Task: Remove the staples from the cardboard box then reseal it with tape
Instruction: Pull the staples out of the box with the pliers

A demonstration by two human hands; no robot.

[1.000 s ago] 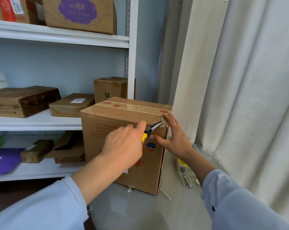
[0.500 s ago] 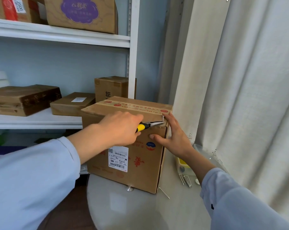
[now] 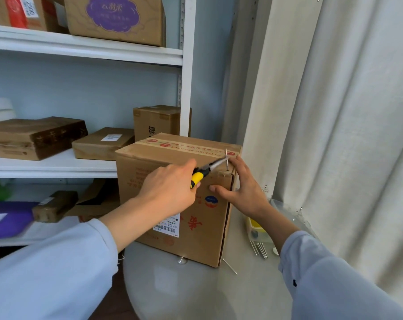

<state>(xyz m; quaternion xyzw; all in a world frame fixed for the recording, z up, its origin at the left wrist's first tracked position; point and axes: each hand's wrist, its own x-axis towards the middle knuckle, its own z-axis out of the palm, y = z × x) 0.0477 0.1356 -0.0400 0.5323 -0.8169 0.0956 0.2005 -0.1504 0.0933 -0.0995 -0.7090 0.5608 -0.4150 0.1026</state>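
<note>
Staple (image 3: 227,159): upright at the box's top corner, nipped by the pliers' tips
Left hand (image 3: 170,190): fingers curled round pliers (image 3: 207,170)
Right hand (image 3: 243,191): fingers spread, pressing the corner
Box (image 3: 172,204): beneath both hands, on table (image 3: 196,292)

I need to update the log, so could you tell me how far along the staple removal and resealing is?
Done: several pulled staples lie on the table right of the box. In hand: the left hand grips pliers clamping a staple at the top right corner, while the right hand braces it. Left: taping; no new tape visible.
</note>
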